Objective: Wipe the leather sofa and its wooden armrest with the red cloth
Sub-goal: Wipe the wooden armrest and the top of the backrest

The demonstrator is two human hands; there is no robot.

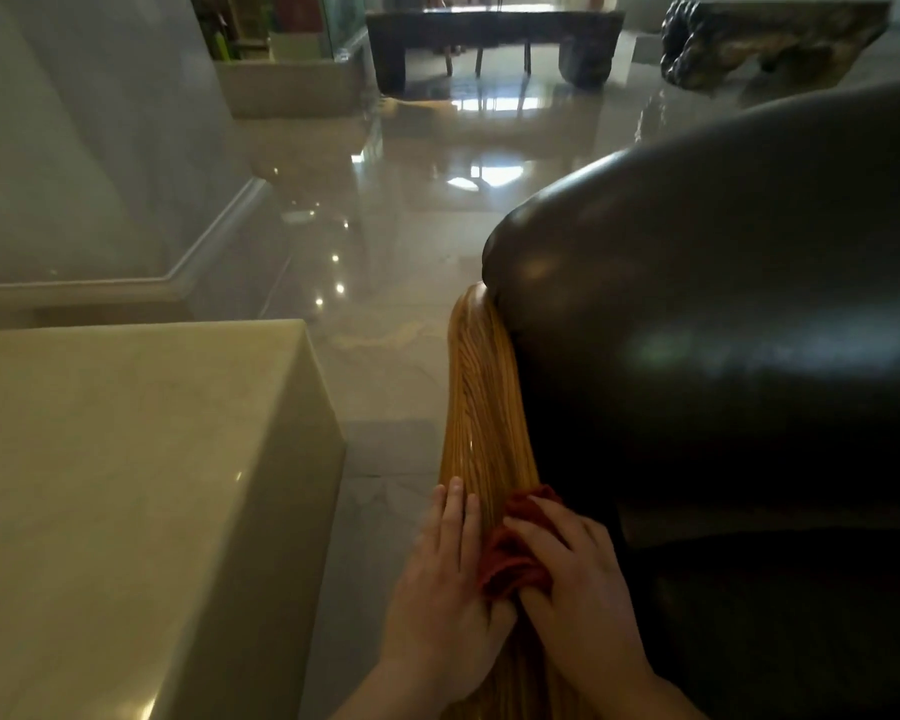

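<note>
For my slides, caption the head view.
Right hand holds crumpled red cloth on golden wooden armrest of dark leather sofa; left hand rests flat beside.

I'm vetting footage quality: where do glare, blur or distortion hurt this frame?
Head view: bright glare washes the floor; soft highlights streak the leather sofa; the far table is blurred; the wide lens bows the edges; the left hand, right hand and red cloth are soft but readable.

Left hand (pixel 440 576), right hand (pixel 578 571): bare. Forearms (pixel 661 693) uncovered to the frame edge. Nails short, plain; fingers slim.
</note>
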